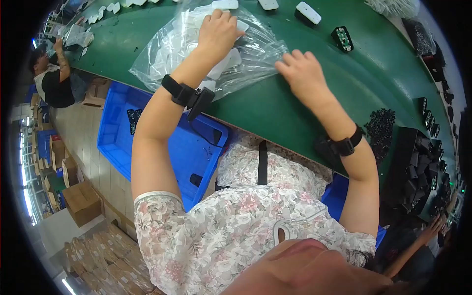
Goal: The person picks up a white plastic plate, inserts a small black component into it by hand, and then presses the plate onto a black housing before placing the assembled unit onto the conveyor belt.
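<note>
In the head view, a workroom with a tiled floor and cardboard boxes (pixel 81 202) fills the left of the frame, and another person (pixel 59 81) sits at the upper left. A green desk (pixel 280 110) runs across the top and down the right, with a blue bin (pixel 112 115) below its edge at left of centre.

The clear bag (pixel 260 56) lies on the desk at the upper centre, with white covers (pixel 233 58) heaped in and around it. The left hand (pixel 216 35) is over the heap, fingers bent downward; whether they grip a cover I cannot tell. The right hand (pixel 301 73) is at the bag's right edge, fingers loosely curled; I cannot tell whether they pinch the film.

The film looks thin, limp and slippery, likely to crumple and cling, so a pinch on a gathered fold at its right edge should hold better than a flat press. The covers look like light, stiff plastic with smooth faces that may slide over one another and scuff; each is best taken by its two long sides. Loaded, the bag probably sags, so support from underneath would spare the film.

Further right, an open black shell (pixel 342 39) shows its green board; that bare face looks fragile, so the shell's sides are the safer hold.
</note>
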`<control>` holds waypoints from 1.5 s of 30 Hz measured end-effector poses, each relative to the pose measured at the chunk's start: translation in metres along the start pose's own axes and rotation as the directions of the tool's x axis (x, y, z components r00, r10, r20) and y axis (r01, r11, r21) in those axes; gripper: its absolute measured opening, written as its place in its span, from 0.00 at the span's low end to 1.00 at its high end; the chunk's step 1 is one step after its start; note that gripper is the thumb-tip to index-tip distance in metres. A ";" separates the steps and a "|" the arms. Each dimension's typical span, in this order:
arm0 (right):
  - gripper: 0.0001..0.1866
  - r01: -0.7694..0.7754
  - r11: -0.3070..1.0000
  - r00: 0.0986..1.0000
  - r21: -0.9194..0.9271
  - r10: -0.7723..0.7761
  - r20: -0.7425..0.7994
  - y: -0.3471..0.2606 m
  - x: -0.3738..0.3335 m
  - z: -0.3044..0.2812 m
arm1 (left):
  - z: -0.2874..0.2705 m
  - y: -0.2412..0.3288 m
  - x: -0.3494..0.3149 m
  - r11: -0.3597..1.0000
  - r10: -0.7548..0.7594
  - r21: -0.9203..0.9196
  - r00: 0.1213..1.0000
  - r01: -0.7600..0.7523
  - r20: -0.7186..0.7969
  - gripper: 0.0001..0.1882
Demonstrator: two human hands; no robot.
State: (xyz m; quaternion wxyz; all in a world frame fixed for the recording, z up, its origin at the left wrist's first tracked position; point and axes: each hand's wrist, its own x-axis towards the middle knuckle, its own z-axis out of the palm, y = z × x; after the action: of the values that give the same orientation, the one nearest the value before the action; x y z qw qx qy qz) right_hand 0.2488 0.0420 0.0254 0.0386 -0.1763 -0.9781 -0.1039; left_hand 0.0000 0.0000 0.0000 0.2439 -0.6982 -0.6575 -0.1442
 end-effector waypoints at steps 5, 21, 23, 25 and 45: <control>0.12 -0.006 0.980 0.959 0.198 0.062 -0.277 -0.023 -0.023 -0.003 | 0.002 -0.005 0.001 0.980 -0.184 0.120 0.947 0.157 0.264 0.21; 0.07 -0.774 0.453 0.422 0.443 0.890 -0.172 0.104 -0.194 -0.027 | -0.022 0.015 0.027 0.992 0.084 -0.088 0.988 -0.095 -0.128 0.15; 0.09 -0.736 0.537 0.535 0.412 0.834 -0.132 0.104 -0.199 -0.017 | -0.028 0.026 0.029 0.957 -0.013 -0.289 0.998 -0.005 -0.057 0.17; 0.08 -0.699 0.588 0.610 0.407 0.787 -0.089 0.086 -0.189 -0.021 | -0.045 0.049 0.033 0.876 -0.091 -0.472 0.995 0.098 0.038 0.20; 0.05 -0.657 0.721 0.677 0.220 0.693 -0.248 0.069 -0.178 0.009 | -0.042 0.184 0.021 0.182 0.078 -0.869 0.874 0.460 0.479 0.12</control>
State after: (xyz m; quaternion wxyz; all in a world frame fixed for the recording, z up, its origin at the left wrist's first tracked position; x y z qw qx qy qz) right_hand 0.4392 0.0474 0.0094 0.2384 -0.5037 -0.8286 -0.0536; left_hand 0.1890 -0.0078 0.0181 -0.4172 -0.6138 -0.5379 -0.3999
